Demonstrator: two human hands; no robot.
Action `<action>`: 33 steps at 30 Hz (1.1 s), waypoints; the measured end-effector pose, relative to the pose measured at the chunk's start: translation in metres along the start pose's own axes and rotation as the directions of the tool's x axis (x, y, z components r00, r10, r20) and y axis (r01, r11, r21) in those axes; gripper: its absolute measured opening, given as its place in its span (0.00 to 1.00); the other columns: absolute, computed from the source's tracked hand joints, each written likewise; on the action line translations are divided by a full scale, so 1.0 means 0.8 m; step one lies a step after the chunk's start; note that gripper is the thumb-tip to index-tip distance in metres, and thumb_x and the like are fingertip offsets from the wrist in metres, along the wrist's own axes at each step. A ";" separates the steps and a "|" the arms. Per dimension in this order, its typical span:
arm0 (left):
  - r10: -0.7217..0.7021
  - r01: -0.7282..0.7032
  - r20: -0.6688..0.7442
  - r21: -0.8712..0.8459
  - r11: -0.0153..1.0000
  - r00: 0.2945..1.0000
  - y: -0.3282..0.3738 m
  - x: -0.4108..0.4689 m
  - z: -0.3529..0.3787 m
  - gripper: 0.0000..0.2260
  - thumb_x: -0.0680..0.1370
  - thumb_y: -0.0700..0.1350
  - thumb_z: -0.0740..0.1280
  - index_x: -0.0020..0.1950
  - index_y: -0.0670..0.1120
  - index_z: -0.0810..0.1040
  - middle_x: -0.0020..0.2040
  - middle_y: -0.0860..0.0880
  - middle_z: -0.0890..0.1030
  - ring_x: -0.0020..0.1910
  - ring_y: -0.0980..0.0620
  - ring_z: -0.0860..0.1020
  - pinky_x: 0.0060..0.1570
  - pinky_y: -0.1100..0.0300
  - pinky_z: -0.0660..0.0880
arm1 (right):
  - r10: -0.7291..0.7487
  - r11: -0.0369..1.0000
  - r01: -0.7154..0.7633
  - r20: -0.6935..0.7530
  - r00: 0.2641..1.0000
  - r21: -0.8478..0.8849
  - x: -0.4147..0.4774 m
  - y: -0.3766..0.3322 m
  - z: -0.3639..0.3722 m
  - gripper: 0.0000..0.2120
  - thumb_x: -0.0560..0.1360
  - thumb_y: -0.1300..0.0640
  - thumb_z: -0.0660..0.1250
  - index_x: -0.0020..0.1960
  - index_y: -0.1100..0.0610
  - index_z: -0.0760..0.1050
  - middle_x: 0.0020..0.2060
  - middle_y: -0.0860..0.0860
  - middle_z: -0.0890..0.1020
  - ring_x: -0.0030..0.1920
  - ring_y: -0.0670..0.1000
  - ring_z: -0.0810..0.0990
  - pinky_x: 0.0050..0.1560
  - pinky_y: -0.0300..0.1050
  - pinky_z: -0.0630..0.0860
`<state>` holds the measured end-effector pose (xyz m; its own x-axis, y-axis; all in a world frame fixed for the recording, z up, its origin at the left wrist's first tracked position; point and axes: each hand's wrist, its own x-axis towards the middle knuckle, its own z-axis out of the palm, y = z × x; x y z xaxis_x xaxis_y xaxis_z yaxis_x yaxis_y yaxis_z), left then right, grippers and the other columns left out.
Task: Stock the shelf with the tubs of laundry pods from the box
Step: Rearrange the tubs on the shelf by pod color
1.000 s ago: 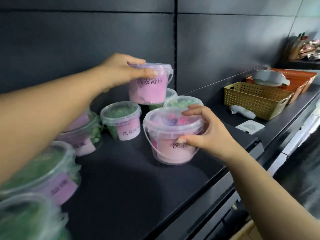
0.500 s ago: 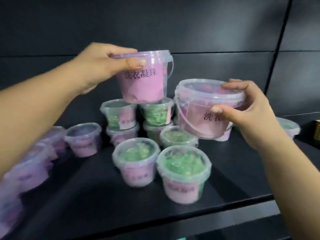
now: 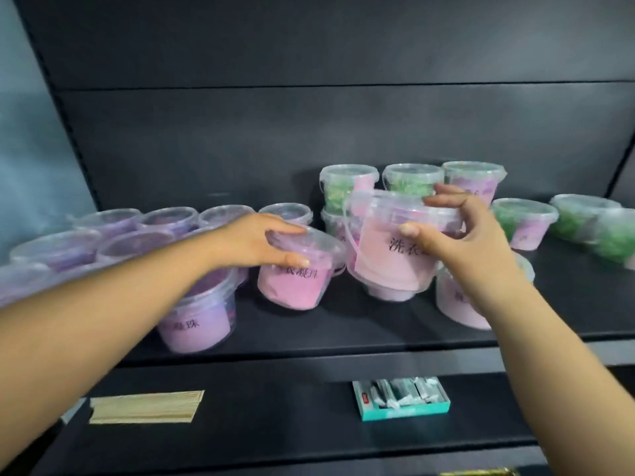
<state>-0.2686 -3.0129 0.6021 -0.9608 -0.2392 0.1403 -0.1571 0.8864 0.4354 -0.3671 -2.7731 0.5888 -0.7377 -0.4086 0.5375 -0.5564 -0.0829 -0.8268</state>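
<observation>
My left hand (image 3: 256, 240) grips the lid of a small pink-labelled tub (image 3: 295, 280), tilted, its base at the dark shelf (image 3: 343, 324). My right hand (image 3: 457, 235) holds a larger pink tub (image 3: 385, 255) by its rim, seemingly resting on top of another tub. Several purple tubs (image 3: 137, 231) fill the shelf's left side, one purple tub (image 3: 197, 321) stands under my left forearm, and green tubs (image 3: 347, 187) are stacked at the back. The box is out of view.
More green tubs (image 3: 584, 221) lie at the right end of the shelf. On the lower shelf (image 3: 275, 407) sit a flat bundle of pale sticks (image 3: 146, 405) and a teal open packet of small wrapped items (image 3: 400, 398).
Both hands have come down from mid-air; the small pink tub now reaches the shelf and the larger one sits lower. The camera view has shifted left along the shelf.
</observation>
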 end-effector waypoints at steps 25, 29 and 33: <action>-0.209 0.159 0.092 0.383 0.910 0.973 -0.041 0.052 0.019 0.30 0.73 0.61 0.64 0.71 0.47 0.66 0.71 0.46 0.68 0.68 0.46 0.67 0.65 0.58 0.64 | 0.016 0.980 0.032 0.235 0.972 -0.197 -0.072 0.087 0.045 0.30 0.57 0.37 0.76 0.53 0.39 0.63 0.60 0.32 0.58 0.60 0.22 0.57 0.63 0.21 0.57; -0.207 0.157 0.104 0.363 0.918 0.973 -0.044 0.061 0.019 0.28 0.73 0.59 0.66 0.67 0.43 0.70 0.67 0.44 0.71 0.60 0.48 0.71 0.59 0.58 0.65 | 0.028 0.981 0.017 0.229 0.973 -0.192 -0.072 0.090 0.045 0.35 0.52 0.27 0.69 0.53 0.39 0.63 0.61 0.32 0.58 0.62 0.24 0.58 0.62 0.21 0.57; -0.226 0.181 0.097 0.336 0.924 0.969 -0.038 0.055 0.007 0.27 0.75 0.59 0.63 0.68 0.44 0.68 0.70 0.45 0.69 0.61 0.48 0.70 0.59 0.59 0.64 | 0.019 0.986 0.024 0.252 0.968 -0.165 -0.073 0.088 0.044 0.34 0.54 0.25 0.66 0.54 0.39 0.64 0.61 0.28 0.58 0.62 0.24 0.58 0.62 0.21 0.57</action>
<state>-0.3072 -3.0480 0.5902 -0.9181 -0.3933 -0.0486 -0.3962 0.9090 0.1293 -0.3500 -2.7873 0.4934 -0.6277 -0.6260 0.4628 -0.6295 0.0584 -0.7748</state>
